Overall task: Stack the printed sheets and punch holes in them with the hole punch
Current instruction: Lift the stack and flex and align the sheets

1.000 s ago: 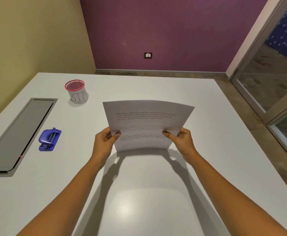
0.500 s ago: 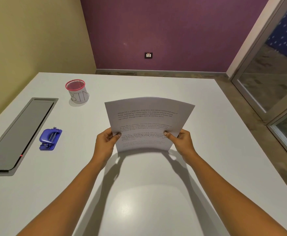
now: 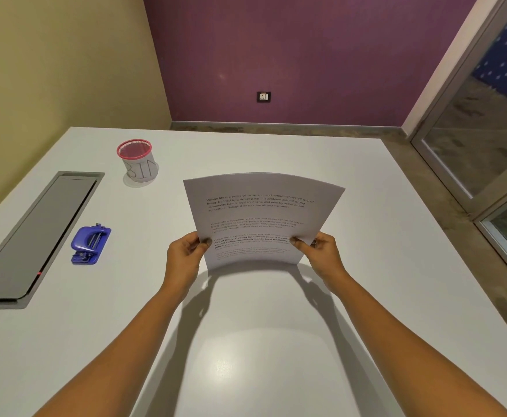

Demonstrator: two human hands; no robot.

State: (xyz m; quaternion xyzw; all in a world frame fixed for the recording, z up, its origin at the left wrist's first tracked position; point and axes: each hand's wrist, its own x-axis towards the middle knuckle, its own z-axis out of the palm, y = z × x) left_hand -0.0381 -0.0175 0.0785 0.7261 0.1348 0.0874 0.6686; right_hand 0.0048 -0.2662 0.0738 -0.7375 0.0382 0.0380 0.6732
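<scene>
White sheets point(image 3: 262, 218): we hold them upright, bottom edge on bench point(image 3: 276, 341), likely to square the stack.
Fingers: left hand point(image 3: 186, 254), right hand point(image 3: 321, 254) pinching side edges.
Hole punch point(image 3: 89, 245): untouched, left.

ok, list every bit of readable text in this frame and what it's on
"BIN": hand-lettered on the white wrap of the red mesh cup.
"Village life is a peaceful, close-knit, and nature-connected way of living. Defined by a slower pace, it is centered around strong community bonds, local traditions...": top paragraph on the printed sheets, held by the left hand and right hand.
Lower paragraphs: too faint to read fully.
Blue hole punch, wall socket: no legible text.
</scene>
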